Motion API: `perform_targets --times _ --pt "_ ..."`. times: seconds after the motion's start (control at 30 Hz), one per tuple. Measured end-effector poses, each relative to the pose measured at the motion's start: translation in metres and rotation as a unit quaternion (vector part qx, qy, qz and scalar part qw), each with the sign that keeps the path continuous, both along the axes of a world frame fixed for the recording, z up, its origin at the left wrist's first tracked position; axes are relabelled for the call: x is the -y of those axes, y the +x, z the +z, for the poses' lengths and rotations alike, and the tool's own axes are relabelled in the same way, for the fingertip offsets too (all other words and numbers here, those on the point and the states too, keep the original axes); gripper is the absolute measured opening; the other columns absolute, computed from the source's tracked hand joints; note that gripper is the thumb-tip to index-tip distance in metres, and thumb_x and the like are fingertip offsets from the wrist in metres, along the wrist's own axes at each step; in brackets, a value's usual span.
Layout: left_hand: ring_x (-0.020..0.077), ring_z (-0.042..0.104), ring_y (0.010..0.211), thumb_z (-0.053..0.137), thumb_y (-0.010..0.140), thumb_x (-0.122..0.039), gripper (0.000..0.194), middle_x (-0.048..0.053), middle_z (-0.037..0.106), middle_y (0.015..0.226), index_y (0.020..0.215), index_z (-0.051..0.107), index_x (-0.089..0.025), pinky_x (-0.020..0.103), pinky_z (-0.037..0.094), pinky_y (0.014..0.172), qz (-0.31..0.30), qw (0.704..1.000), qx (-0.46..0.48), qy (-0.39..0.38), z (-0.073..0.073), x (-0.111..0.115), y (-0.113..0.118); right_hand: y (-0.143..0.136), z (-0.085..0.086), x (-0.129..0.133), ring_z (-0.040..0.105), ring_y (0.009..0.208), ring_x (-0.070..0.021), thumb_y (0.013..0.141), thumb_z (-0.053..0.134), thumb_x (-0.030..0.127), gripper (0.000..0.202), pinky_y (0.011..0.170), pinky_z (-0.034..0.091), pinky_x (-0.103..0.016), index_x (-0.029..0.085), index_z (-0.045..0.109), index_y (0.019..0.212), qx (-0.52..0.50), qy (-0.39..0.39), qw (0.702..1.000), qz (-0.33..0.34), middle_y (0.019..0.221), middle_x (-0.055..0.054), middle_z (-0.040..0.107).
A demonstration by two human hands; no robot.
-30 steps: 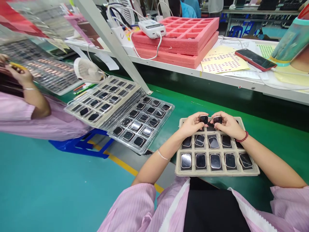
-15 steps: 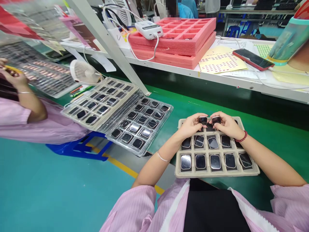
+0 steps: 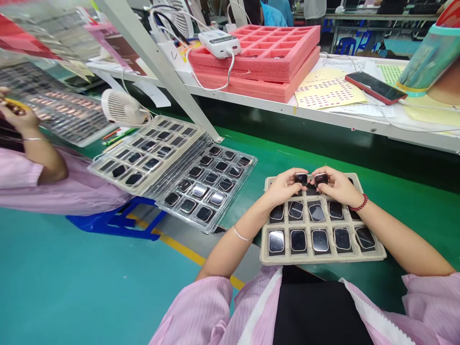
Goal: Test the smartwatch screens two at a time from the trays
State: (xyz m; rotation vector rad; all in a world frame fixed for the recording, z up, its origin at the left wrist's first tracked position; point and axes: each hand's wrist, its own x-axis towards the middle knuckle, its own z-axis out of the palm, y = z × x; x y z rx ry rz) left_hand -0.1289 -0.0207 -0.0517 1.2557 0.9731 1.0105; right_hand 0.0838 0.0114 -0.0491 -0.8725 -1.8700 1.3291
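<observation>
A smartwatch case (image 3: 300, 179) with a dark screen is pinched in my left hand (image 3: 283, 186). My right hand (image 3: 338, 186) grips a second smartwatch case (image 3: 321, 179), close beside the first. Both are held above the far row of a beige compartment tray (image 3: 319, 259), and my hands and wrists cover part of that row. More watch cases lie face up in the tray's nearer rows, one per compartment, some of them tilted, such as the watch case (image 3: 320, 240) in the front row.
Left of my tray, a clear plastic tray (image 3: 212, 229) holds several watch cases, beside a stack of beige trays (image 3: 145, 184). Pink foam trays (image 3: 251, 88), a white device (image 3: 220, 44) and a phone (image 3: 375, 87) occupy the shelf. A co-worker's hand (image 3: 22, 115) shows at far left.
Both watch cases have tipped slightly, so their screens look a little flatter. My hands stay in nearly the same place over the tray. The whole view has shifted very slightly.
</observation>
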Motion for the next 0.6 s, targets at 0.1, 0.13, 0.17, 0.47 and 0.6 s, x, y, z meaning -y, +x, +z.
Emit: perform_targets --times 0.1,0.13,0.17,0.47,0.6 --pt "0.0154 0.072 0.074 0.064 0.079 -0.022 0.035 0.011 0.074 0.101 0.113 0.063 -0.013 0.020 0.049 0.057 0.013 1.000 -0.008 0.008 0.0020 0.0007 0.0000 0.0003 -0.0004 -0.0005 0.069 0.080 -0.0190 0.076 0.061 0.013 0.032 0.076 0.058 -0.035 0.021 0.062 0.107 0.002 -0.005 1.000 -0.003 0.098 -0.005 0.071" --pt "0.0148 0.071 0.072 0.064 0.081 -0.024 0.032 0.010 0.074 0.098 0.110 0.064 -0.012 0.020 0.048 0.055 0.019 1.000 -0.011 0.011 0.0030 0.0010 -0.0001 0.0003 -0.0003 -0.0004 0.069 0.080 -0.0190 0.076 0.061 0.013 0.031 0.076 0.058 -0.035 0.021 0.061 0.107 0.000 -0.008 1.000 -0.003 0.097 -0.005 0.071" --pt "0.0143 0.071 0.070 0.063 0.081 -0.025 0.030 0.010 0.074 0.097 0.109 0.064 -0.012 0.019 0.048 0.054 0.025 0.999 -0.014 0.014 0.0041 0.0014 -0.0001 0.0003 -0.0001 -0.0003 0.069 0.079 -0.0190 0.076 0.061 0.014 0.031 0.076 0.059 -0.036 0.021 0.061 0.106 -0.002 -0.011 1.000 -0.003 0.096 -0.004 0.071" --pt "0.0143 0.070 0.067 0.060 0.082 -0.024 0.028 0.010 0.074 0.094 0.106 0.065 -0.012 0.020 0.047 0.052 0.037 0.999 -0.029 0.011 0.0063 0.0017 -0.0005 0.0000 0.0024 0.0004 0.069 0.083 -0.0197 0.076 0.061 0.015 0.030 0.078 0.058 -0.035 0.021 0.063 0.106 0.003 -0.005 1.000 0.004 0.097 -0.005 0.071" --pt "0.0166 0.073 0.080 0.062 0.075 -0.016 0.042 0.011 0.074 0.108 0.116 0.062 -0.014 0.020 0.051 0.058 0.017 1.000 -0.004 0.003 0.0040 0.0012 -0.0010 -0.0001 0.0025 0.0005 0.069 0.081 -0.0199 0.076 0.062 0.016 0.031 0.076 0.058 -0.036 0.021 0.062 0.107 0.006 -0.002 1.000 0.003 0.100 -0.006 0.071"
